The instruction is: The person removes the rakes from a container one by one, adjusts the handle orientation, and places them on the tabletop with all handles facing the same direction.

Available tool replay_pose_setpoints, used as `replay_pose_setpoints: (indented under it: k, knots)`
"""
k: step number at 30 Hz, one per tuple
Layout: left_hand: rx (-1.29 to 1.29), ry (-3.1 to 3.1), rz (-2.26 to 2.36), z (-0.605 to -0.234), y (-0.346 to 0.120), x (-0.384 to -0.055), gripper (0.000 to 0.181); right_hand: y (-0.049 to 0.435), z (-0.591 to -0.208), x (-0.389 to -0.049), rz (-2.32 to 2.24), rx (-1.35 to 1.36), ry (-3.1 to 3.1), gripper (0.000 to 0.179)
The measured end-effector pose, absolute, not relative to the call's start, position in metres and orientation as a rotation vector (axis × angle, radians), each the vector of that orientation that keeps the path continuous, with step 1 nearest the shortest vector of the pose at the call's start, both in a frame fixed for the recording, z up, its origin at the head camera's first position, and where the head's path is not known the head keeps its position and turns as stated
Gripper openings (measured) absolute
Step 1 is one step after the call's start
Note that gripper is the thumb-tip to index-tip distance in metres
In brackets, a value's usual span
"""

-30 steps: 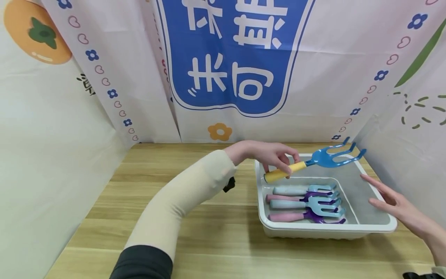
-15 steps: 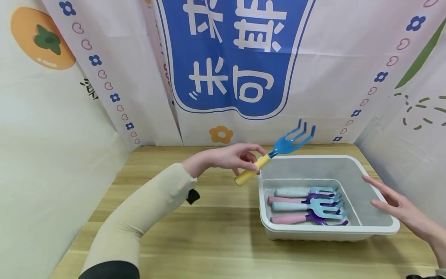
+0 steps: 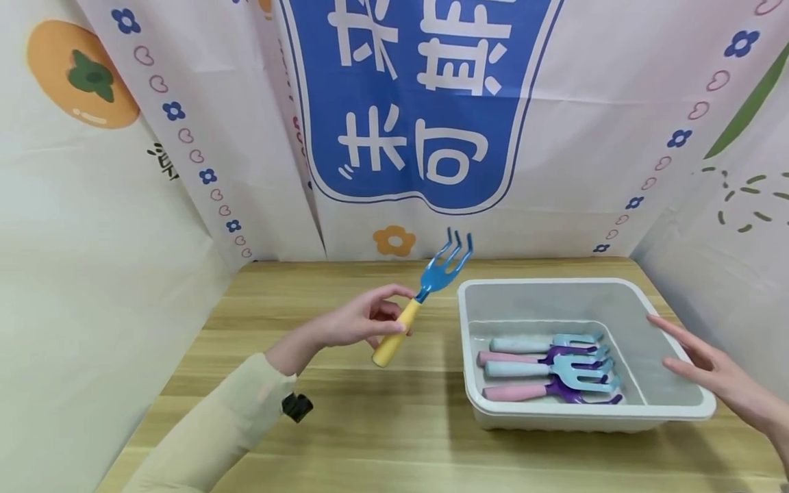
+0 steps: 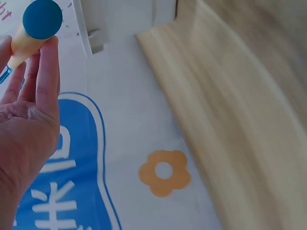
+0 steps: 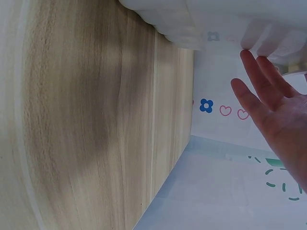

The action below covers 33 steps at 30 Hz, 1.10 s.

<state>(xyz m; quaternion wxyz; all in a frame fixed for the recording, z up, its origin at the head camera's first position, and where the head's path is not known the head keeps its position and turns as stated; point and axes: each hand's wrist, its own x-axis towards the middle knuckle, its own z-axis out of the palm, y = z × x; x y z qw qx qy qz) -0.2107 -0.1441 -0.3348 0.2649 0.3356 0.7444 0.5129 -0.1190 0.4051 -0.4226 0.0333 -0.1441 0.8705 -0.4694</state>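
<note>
The rake point(image 3: 422, 294) has come away from the tub point(image 3: 585, 411): a second ago its yellow handle crossed above the tub's left side, and now it hangs in the air over the table point(image 3: 370, 438), well to the left of the rim, with its tines turned up toward the back wall. The person's left hand point(image 3: 364, 320) pinches the handle between thumb and fingers, while the right hand point(image 3: 718, 370) stays at the tub's right rim, its fingers extended and gripping nothing. As a judgement, this rake is now fully parted from the others, but it is not yet set down anywhere. Two pale blue rakes point(image 3: 518, 369) and two pink-handled rakes point(image 3: 514, 392) lie overlapping in the tub, handles to the left; whether more lie beneath cannot be told. The left wrist view shows what the head view hardly does: the dark teal cap point(image 4: 43, 20) at the handle's end, and the fingers lying along the handle's far side. It nearly loses the tines, which only the head view shows whole. The right wrist view looks beneath the rim, where two fingertips appear to touch the tub's outer side and another finger stands apart from it.
</note>
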Motion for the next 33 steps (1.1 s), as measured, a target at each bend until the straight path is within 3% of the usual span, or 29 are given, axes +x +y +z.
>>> replay_pose_setpoints:
  k: [19,33]
  knots:
    - [0.504,2.269,1.598,-0.394,-0.199,-0.187,0.057,0.405,-0.424,-0.118,-1.433,-0.462,2.702,0.063]
    - [0.223,2.444,1.643,-0.427,-0.248,-0.207,0.058,0.405,-0.423,-0.115,-1.465,-0.519,2.672,0.063]
